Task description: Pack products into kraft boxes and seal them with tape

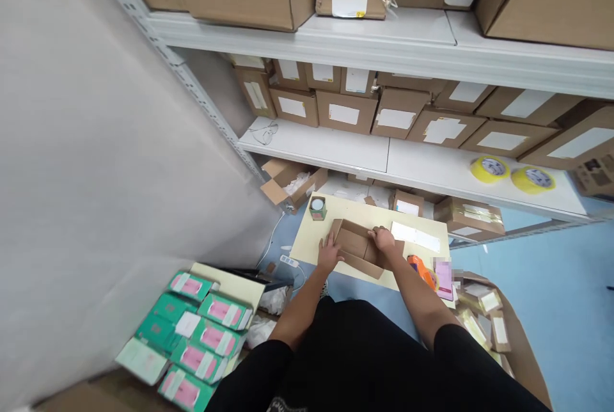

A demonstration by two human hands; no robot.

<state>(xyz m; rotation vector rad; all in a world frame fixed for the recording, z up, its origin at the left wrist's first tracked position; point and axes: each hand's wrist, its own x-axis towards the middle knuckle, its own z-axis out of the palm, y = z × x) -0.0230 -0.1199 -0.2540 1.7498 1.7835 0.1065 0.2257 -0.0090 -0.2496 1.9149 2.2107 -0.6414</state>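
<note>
An open cardboard box point(352, 242) sits on the pale yellow table point(307, 239) in front of me, its inside bare where I can see it. My left hand point(329, 253) grips its left front corner, fingers over the rim and thumb against the outer wall. Across the box, my right hand point(382, 238) is closed on the cardboard at the right end, by a flap; its fingertips are partly hidden. White label sheets point(415, 237) lie just right of that hand. Nearer me is an orange tape dispenser point(422, 271). A small green box with a round lid point(317, 207) stands behind my left hand.
Shelves point(330, 143) of labelled cartons rise behind the table, with two yellow tape rolls point(489, 169) on one. Several green and pink boxes point(218, 338) lie at lower left. A large carton point(520, 348) of small packages stands at right. A power strip point(289, 261) lies on the floor.
</note>
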